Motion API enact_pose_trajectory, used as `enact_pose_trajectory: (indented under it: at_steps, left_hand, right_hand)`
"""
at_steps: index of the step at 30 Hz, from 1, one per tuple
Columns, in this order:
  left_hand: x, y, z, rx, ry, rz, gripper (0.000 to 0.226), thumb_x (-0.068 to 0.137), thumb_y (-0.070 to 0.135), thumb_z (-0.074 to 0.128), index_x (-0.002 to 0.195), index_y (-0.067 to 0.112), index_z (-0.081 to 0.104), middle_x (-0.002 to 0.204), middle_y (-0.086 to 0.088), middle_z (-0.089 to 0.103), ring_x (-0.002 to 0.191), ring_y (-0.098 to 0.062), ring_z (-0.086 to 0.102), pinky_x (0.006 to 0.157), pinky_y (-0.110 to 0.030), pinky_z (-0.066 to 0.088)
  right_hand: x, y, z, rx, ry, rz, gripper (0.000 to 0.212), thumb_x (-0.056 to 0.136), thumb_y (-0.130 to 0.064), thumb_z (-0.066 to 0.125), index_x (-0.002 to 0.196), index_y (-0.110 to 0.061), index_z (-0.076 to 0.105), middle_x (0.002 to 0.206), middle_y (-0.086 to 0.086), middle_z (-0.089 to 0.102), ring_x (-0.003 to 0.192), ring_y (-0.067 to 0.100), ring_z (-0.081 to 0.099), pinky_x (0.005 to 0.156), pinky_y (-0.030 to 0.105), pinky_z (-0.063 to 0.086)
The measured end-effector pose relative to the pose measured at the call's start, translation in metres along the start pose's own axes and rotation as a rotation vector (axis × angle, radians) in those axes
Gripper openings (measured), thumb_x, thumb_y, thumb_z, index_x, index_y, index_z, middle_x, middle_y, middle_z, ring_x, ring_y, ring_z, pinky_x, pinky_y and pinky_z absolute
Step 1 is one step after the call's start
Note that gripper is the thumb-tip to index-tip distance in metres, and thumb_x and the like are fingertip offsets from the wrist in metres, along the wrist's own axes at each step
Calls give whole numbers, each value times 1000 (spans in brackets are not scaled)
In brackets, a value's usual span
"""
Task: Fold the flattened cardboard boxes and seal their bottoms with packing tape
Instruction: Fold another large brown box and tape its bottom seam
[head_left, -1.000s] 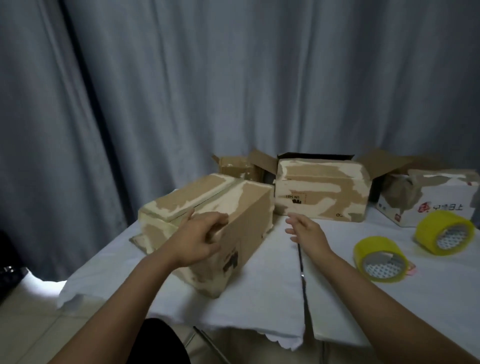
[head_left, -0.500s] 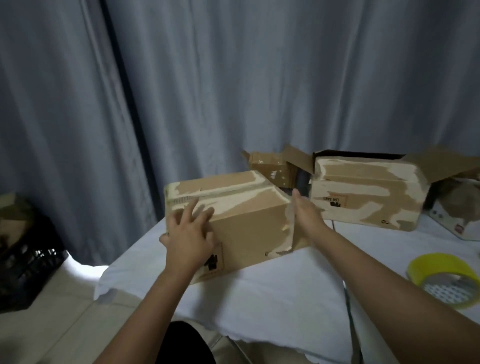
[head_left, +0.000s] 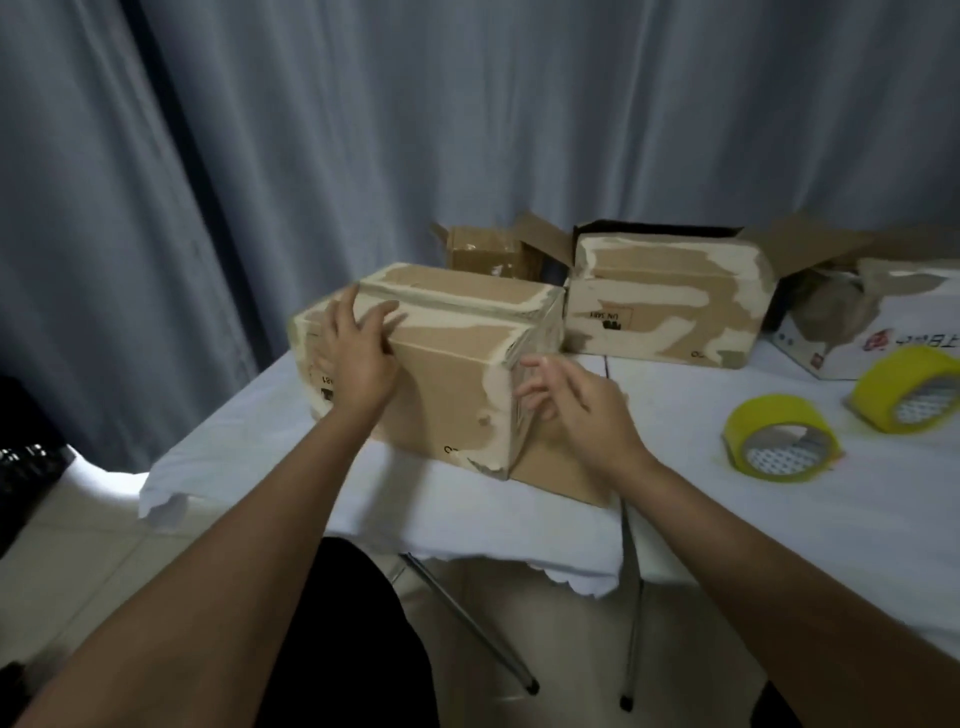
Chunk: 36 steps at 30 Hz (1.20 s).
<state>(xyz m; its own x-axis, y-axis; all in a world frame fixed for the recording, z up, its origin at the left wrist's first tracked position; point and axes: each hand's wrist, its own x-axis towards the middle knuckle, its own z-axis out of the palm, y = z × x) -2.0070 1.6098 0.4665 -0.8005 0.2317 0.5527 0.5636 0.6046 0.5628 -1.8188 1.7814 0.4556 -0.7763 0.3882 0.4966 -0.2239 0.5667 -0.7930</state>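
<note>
Cardboard box near the table's left edge takes the left hand's fingers spread flat on its top front edge; the right hand, fingers loose and grasping nothing, hovers at its right end. It looks light, stiff yet crushable, best held by opposite walls, with tape rolls near.

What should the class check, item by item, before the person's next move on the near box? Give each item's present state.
1. Near box rests on the table: ok.
2. Left hand steadies it, flat on its top front edge: ok.
3. Right hand grips something: not ok, fingers spread, beside the box's right end.
4. Tape within reach: ok, nearer roll lies right of the right hand, second roll beyond.
5. Top seam taped shut: cannot tell.
6. Right-end flap closed: not ok, it lies out on the table.
</note>
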Motion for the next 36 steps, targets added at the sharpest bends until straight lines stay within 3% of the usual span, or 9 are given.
enact_pose_trajectory:
  at_steps: [4, 9, 14, 17, 21, 25, 29, 32, 36]
  left_hand:
    - [-34, 43, 10, -199, -64, 89, 51, 86, 19, 37, 132, 30, 53, 160, 1, 15, 147, -30, 9, 116, -60, 12]
    - [-55, 76, 22, -32, -252, 152, 71, 82, 78, 41, 145, 47, 28, 158, 19, -21, 147, -28, -18, 109, -70, 5]
    - [-54, 67, 29, 143, -280, 188, 68, 77, 60, 62, 138, 48, 33, 158, 15, -22, 146, -33, -20, 104, -75, 19]
    - [-49, 58, 23, 64, -303, 215, 64, 75, 55, 65, 133, 50, 39, 158, 19, -15, 146, -26, -21, 106, -74, 17]
    - [-42, 21, -1, -128, -323, 316, 66, 69, 54, 64, 130, 54, 41, 159, 19, -10, 149, -24, -10, 111, -68, 17]
    - [-44, 1, -25, -360, -170, 32, 82, 71, 51, 80, 137, 52, 30, 160, 13, -3, 139, 8, 24, 114, -35, 29]
    - [-57, -8, -34, -511, -145, -165, 78, 69, 49, 82, 134, 51, 38, 132, 21, 53, 113, 0, 57, 97, -36, 51]
    - [-66, -9, -41, -578, -202, -175, 70, 69, 46, 82, 128, 54, 44, 114, 33, 59, 103, 7, 60, 92, -31, 54]
    - [-64, 8, -36, -638, -297, -107, 67, 72, 43, 82, 127, 54, 47, 120, 29, 59, 108, 1, 61, 95, -34, 53]
  right_hand:
    - [41, 22, -23, 49, 239, 180, 29, 104, -29, 38, 110, -17, 63, 89, -4, 69, 79, 13, 65, 72, 29, 52]
    - [112, 60, -27, -21, 168, 400, 33, 100, -40, 43, 124, -20, 52, 127, 2, 58, 113, 21, 55, 100, 40, 45]
    - [152, 61, -16, 91, -9, 538, 59, 99, -51, 39, 148, -19, 32, 147, -2, 37, 134, 21, 37, 98, 32, 31]
    - [159, 65, -13, 145, -58, 571, 51, 99, -53, 36, 139, -22, 44, 140, -8, 42, 126, 17, 40, 97, 33, 30]
    - [136, 56, -18, 67, 115, 517, 40, 98, -51, 42, 117, -17, 54, 116, -2, 56, 105, 17, 51, 88, 35, 40]
    - [86, 37, -7, 36, 209, 337, 26, 98, -39, 50, 105, -15, 53, 90, -6, 56, 82, 10, 54, 65, 21, 41]
    - [41, 25, 8, 40, 252, 273, 19, 98, -34, 52, 107, -18, 54, 96, -9, 57, 86, 4, 54, 71, 18, 41]
    - [16, 20, 5, 44, 350, 233, 18, 98, -31, 53, 107, -15, 54, 97, -6, 57, 84, 0, 53, 69, 8, 40]
    - [-3, 22, -16, 33, 463, 196, 17, 98, -29, 52, 107, -16, 55, 104, -1, 58, 87, -1, 54, 69, 7, 41]
